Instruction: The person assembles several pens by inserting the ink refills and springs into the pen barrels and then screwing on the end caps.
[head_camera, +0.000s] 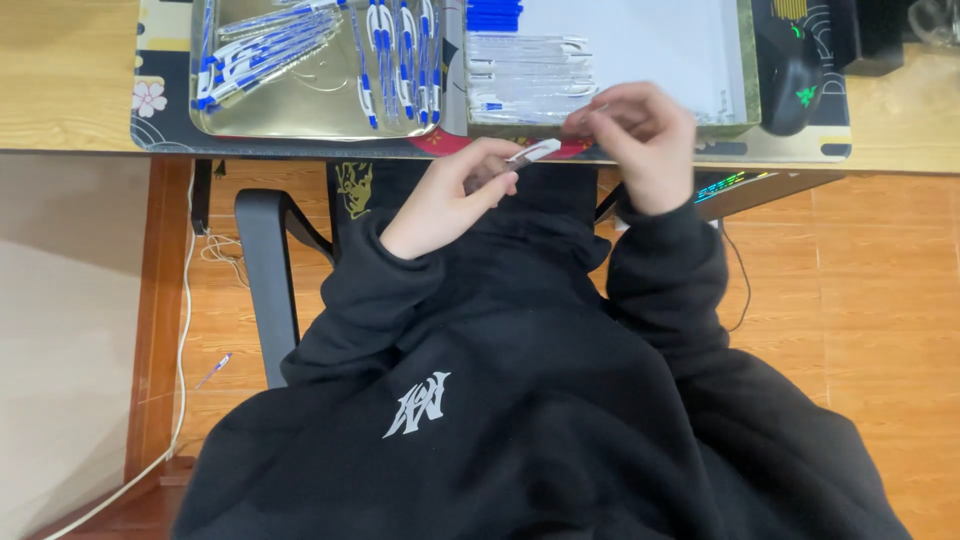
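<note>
My left hand (455, 195) grips a white pen barrel (537, 152) just below the desk edge, with the barrel's end sticking out toward the right. My right hand (640, 135) is curled close beside it, its fingertips pinched on a thin small part near the barrel's tip; that part is too small to make out. Both arms wear black sleeves. A metal tray (300, 115) on the desk holds several blue-and-white pens (400, 60). To its right a shallow box (742, 70) holds clear pen barrels (525, 80) and blue caps (494, 14).
A black computer mouse (790, 70) lies on the desk mat at the right. A dark chair armrest (265, 260) stands below the desk at left. One pen (215, 368) lies on the wooden floor, near a white cable (183, 330).
</note>
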